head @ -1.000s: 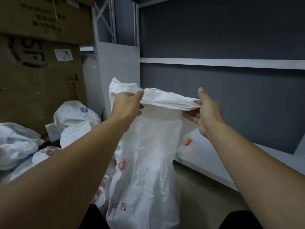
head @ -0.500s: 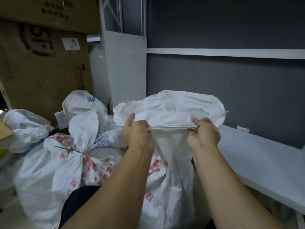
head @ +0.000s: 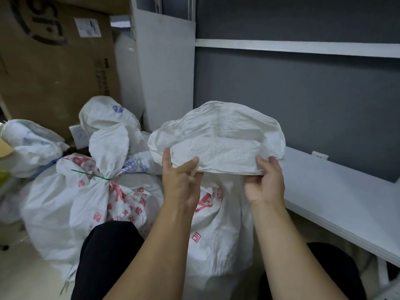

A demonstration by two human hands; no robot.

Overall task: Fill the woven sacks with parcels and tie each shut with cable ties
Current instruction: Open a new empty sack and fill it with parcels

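A white woven sack (head: 218, 230) with red print stands between my knees. Its mouth (head: 216, 137) is held up in front of me and gapes a little. My left hand (head: 180, 180) pinches the near rim at the left, thumb on top. My right hand (head: 265, 180) grips the same rim at the right. What is inside the sack is hidden. To the left lies a full sack (head: 91, 202) tied at the neck with a green cable tie (head: 91, 174).
More filled white sacks (head: 32, 146) are piled at the left against big cardboard boxes (head: 54, 68). A white shelf board (head: 337, 198) runs along the right, under a dark grey wall. A white panel (head: 164, 72) stands behind the sacks.
The sack's mouth came down from chest height and nearer to me. Both hands drew closer together on the rim, and the mouth now bulges open.
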